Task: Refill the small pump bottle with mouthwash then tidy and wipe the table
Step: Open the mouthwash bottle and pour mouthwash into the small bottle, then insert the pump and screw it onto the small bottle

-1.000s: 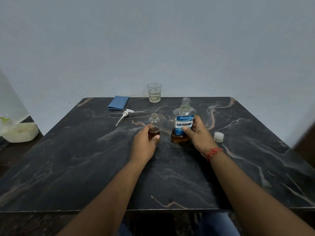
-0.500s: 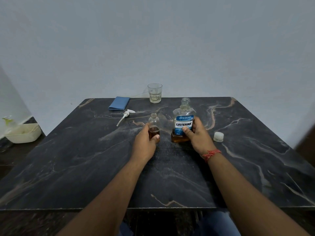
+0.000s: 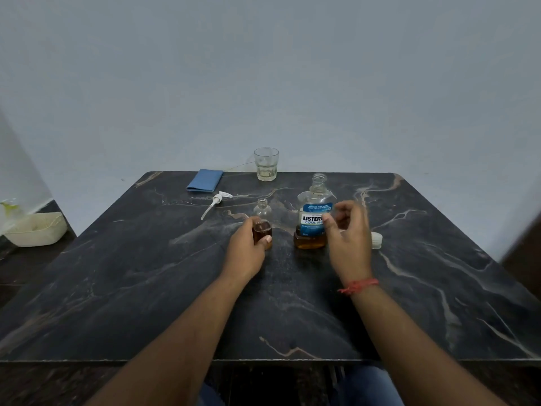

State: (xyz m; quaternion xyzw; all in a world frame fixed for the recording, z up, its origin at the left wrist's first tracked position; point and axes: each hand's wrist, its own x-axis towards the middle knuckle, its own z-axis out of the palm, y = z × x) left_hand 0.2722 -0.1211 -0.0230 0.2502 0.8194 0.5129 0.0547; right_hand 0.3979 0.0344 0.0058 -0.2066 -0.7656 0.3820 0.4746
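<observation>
A small clear bottle [image 3: 262,212] without its pump stands upright on the dark marble table [image 3: 146,288], part full of amber liquid. My left hand [image 3: 247,250] grips its lower half. The large mouthwash bottle [image 3: 312,218], uncapped, with a blue label and amber liquid at the bottom, stands just to the right. My right hand [image 3: 348,238] hovers beside it with fingers apart and holds nothing. The white pump head [image 3: 216,200] lies on the table behind the small bottle. A white cap [image 3: 376,240] sits to the right, partly behind my right hand.
A folded blue cloth [image 3: 205,180] lies at the back edge of the table, with a drinking glass [image 3: 266,164] to its right. A cream tub [image 3: 36,230] sits on a lower surface at the left. A wall stands right behind the table.
My right hand has let go of the mouthwash bottle and drawn slightly right, fingers spread. My left hand stays on the small bottle. Both bottles stand where they were.
</observation>
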